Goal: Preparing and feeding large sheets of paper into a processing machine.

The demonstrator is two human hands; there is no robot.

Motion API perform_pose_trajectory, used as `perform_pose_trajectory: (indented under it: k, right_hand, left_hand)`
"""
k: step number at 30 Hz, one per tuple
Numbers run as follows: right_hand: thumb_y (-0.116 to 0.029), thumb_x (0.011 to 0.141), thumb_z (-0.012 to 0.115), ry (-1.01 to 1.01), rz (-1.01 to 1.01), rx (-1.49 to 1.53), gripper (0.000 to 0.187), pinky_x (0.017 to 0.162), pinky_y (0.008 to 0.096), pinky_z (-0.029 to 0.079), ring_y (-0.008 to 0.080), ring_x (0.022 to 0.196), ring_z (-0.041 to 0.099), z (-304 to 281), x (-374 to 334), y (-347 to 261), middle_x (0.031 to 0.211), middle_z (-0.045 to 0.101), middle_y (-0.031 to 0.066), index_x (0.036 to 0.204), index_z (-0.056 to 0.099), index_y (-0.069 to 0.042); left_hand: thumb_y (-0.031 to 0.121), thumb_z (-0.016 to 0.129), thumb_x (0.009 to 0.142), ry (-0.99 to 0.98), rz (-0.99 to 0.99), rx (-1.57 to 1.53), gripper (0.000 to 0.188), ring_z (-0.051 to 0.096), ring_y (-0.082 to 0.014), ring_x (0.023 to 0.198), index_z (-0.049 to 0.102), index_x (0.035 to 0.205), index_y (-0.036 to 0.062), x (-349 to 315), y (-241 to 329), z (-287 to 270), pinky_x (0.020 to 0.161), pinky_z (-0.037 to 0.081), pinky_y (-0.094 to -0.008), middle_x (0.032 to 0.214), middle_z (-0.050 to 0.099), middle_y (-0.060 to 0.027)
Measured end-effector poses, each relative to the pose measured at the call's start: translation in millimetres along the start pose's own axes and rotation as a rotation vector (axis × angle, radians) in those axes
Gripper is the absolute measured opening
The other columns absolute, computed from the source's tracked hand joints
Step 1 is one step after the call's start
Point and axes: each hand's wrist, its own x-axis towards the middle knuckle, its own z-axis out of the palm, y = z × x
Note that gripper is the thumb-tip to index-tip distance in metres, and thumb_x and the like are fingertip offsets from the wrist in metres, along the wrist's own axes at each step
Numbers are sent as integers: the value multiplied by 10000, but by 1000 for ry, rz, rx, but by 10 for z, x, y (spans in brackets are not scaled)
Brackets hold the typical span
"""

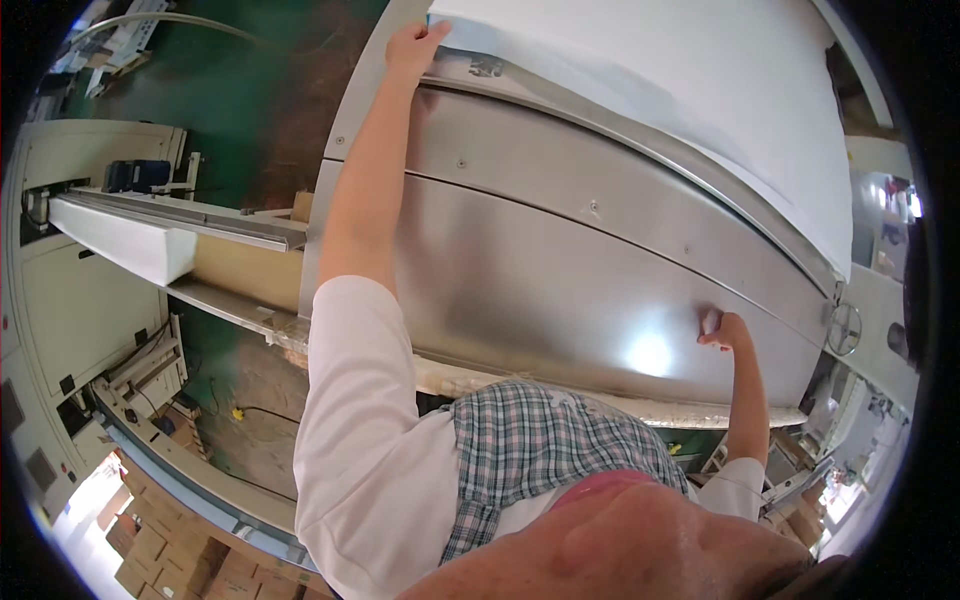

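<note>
At the top, my left arm reaches out, and my left hand (412,50) is closed at the near left corner of a wide white sheet (700,75). Its fingers look pinched on the sheet's edge, beside a pale blue strip (470,36). Below that edge runs a long curved metal bar (640,135). My right hand (728,332) is over the brushed metal panel (540,280) at the right, its fingers curled. Nothing shows in them, and the panel mirrors the hand.
A long white block (130,240) lies along a rail at the left, near cream machine cabinets (85,330). A handwheel (844,329) stands at the far right. Cardboard boxes (165,540) are stacked at the lower left. Wrapped padding (450,376) lines the panel's near edge.
</note>
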Motion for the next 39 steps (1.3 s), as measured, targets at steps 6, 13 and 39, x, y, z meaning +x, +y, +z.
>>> perform_pose_trajectory:
  k: [6,13,39]
  right_hand:
    - [-253,451,819,26,-12,-9,438,384,315,472,215,454,576,-25,-7,-35,575,566,128,595,548,60]
    - [-269,448,825,5,21,27,461,407,309,483,212,504,580,-59,-74,-122,650,583,126,667,564,42]
    - [-352,402,813,16,-60,-75,441,518,312,455,219,445,552,-15,111,-45,485,554,83,537,543,-31]
  left_hand:
    - [349,683,670,38,183,-229,342,565,-169,661,602,660,17,-101,-336,-57,624,438,-293,697,611,-68]
    - [191,646,653,67,210,39,181,600,-212,743,605,678,16,-56,-382,-65,664,456,-305,832,639,-104]
    - [181,525,801,63,178,-671,178,524,-110,686,613,839,30,850,-75,68,614,392,-234,777,590,-16]
